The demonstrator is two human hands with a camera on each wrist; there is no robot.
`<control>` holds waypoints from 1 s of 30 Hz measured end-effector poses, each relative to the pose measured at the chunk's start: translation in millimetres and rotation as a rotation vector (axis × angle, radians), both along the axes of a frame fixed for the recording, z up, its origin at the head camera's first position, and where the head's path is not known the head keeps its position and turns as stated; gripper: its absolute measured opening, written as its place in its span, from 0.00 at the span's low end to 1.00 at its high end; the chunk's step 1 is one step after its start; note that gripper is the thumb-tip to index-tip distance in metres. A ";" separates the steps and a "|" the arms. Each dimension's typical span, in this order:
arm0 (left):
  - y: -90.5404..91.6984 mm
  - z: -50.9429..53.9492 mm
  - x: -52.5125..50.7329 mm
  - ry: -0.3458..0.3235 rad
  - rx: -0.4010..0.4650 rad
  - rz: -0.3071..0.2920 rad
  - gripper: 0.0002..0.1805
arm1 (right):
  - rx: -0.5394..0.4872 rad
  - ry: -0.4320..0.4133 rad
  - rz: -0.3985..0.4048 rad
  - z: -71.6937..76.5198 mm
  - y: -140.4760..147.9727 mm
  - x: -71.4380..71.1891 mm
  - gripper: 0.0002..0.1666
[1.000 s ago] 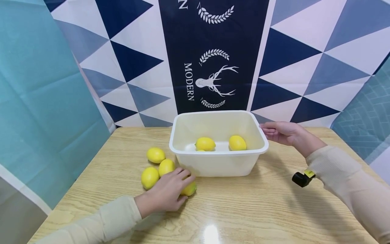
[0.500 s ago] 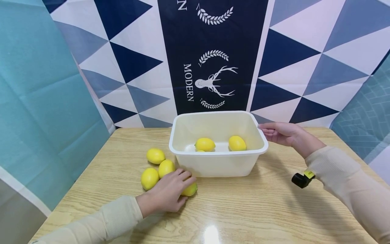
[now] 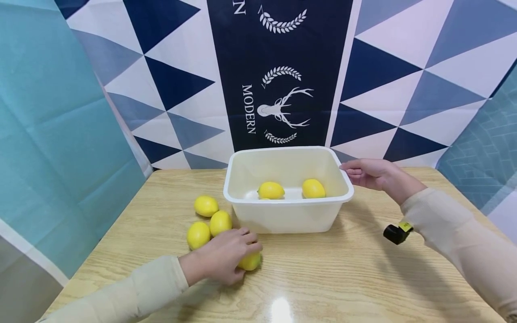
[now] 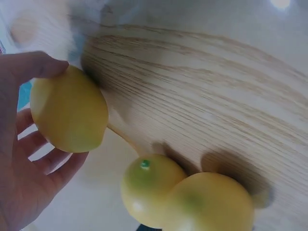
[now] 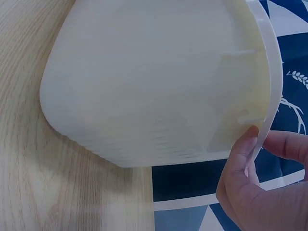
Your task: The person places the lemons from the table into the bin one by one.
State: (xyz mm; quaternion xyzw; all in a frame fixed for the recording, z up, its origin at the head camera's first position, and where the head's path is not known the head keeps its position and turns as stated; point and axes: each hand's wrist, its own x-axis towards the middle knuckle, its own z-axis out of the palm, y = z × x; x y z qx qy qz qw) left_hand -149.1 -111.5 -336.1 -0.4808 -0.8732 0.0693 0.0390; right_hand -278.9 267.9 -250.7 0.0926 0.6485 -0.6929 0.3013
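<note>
A yellow lemon (image 4: 70,109) is gripped in my left hand (image 3: 224,255), thumb on one side and fingers curled on the other. It is just in front of the white plastic basin (image 3: 288,217). At the basin's right side, my right hand (image 3: 373,172) pinches the rim (image 5: 273,72) between thumb and fingers. Inside the basin lie a lemon (image 3: 271,190) and another lemon (image 3: 313,189), with a sliver of a third behind the front wall. Left of the basin are a lemon (image 3: 206,206), a lemon (image 3: 221,222) and a lemon (image 3: 198,235) on the table.
The wooden table (image 3: 331,278) carries everything. Behind it hangs a patterned cloth (image 3: 282,80) with triangles and a deer head. A teal cloth (image 3: 64,116) borders the left side. A small black device (image 3: 397,233) is attached near the right sleeve.
My left hand has shifted slightly toward me with the lemon in its grip. The right hand and basin appear nearly unmoved, apart from a small shift of the view.
</note>
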 end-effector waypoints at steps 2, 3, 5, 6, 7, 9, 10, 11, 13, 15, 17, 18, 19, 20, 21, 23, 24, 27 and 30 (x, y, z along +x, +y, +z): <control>0.2 2.9 2.6 -0.006 -0.015 -0.021 0.30 | -0.002 -0.007 -0.001 0.2 -0.5 -0.3 0.13; 0.5 4.2 3.9 -0.004 -0.019 -0.030 0.30 | -0.004 -0.010 -0.003 0.2 -0.5 -0.3 0.13; 1.1 6.5 5.7 0.004 -0.019 -0.044 0.30 | -0.007 -0.009 -0.006 0.1 -0.1 0.1 0.13; 1.4 7.9 6.2 0.008 -0.017 -0.051 0.30 | -0.008 -0.007 -0.008 0.0 0.4 0.3 0.13; 1.8 9.4 6.7 0.010 -0.015 -0.057 0.30 | -0.009 -0.005 -0.010 0.0 0.8 0.5 0.13; 2.2 13.0 6.9 0.009 -0.012 -0.069 0.29 | -0.010 -0.009 -0.020 0.0 1.4 0.8 0.13; 2.3 15.1 6.8 0.007 -0.009 -0.074 0.29 | -0.010 -0.011 -0.025 0.0 1.7 0.9 0.13; 2.4 17.4 6.8 0.007 -0.006 -0.079 0.28 | -0.008 -0.013 -0.028 0.1 1.9 0.9 0.13; 2.7 21.9 6.6 0.009 0.002 -0.090 0.28 | -0.005 -0.022 -0.038 0.5 2.0 0.7 0.13; 2.9 26.7 6.9 0.016 0.011 -0.100 0.27 | 0.001 -0.026 -0.041 1.1 1.7 0.5 0.12; 2.9 31.5 7.5 0.020 0.020 -0.107 0.26 | 0.005 -0.027 -0.037 1.5 1.3 -0.1 0.12; 2.9 34.2 8.0 0.020 0.023 -0.109 0.26 | 0.006 -0.028 -0.036 1.9 0.8 -0.3 0.12; 2.9 36.8 8.5 0.018 0.028 -0.109 0.26 | 0.008 -0.030 -0.037 2.2 0.3 -0.5 0.12; 2.8 39.5 9.0 0.015 0.033 -0.108 0.26 | 0.009 -0.031 -0.037 2.5 -0.1 -0.7 0.12; 3.0 42.0 9.4 0.009 0.038 -0.107 0.26 | 0.008 -0.033 -0.036 2.7 -0.4 -0.8 0.12; 3.7 47.0 10.2 -0.004 0.049 -0.102 0.26 | 0.010 -0.039 -0.040 3.5 -0.7 -0.7 0.12; 4.2 49.5 10.7 -0.009 0.054 -0.102 0.26 | 0.011 -0.043 -0.044 3.9 -0.8 -0.5 0.12; 7.2 56.5 12.3 -0.031 0.072 -0.103 0.26 | 0.013 -0.057 -0.052 5.1 -0.1 0.2 0.13; 10.9 64.5 14.1 -0.039 0.085 -0.107 0.26 | 0.021 -0.065 -0.056 5.8 0.9 0.6 0.13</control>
